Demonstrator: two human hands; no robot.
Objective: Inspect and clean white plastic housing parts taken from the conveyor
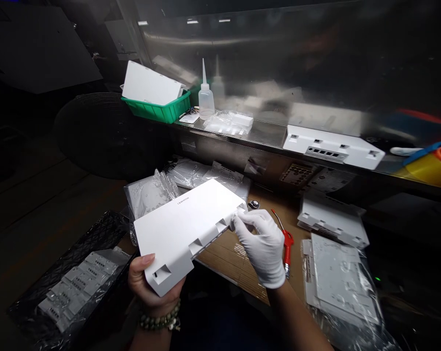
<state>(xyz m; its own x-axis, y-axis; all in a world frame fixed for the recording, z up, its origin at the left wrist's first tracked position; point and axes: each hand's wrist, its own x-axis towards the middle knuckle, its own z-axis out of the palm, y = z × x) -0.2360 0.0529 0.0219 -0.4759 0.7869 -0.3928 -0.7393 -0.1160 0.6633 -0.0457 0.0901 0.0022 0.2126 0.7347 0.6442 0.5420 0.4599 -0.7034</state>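
Note:
A white plastic router cover [187, 214] marked HUAWEI is held tilted over the bench, its notched long edge facing me. Bare, with a bead bracelet at the wrist, my left hand [160, 285] grips its near left corner, thumb on top and fingers underneath. My right hand [260, 243], in a white glove, has thumb and fingers pinched together against the last notch at the cover's right end. Whether those fingertips hold something small is hidden. Just right of the glove lies a red air blow gun [287, 246]. A small round metal piece [254, 204] sits behind the glove.
Bagged covers [345, 282] and stacked covers [332, 219] lie at right. More bagged parts [150, 192] lie behind; a black crate [96, 234] holds parts at left. The metal shelf [264, 141] carries a green bin [158, 109], a nozzle bottle [206, 100] and another cover [333, 148].

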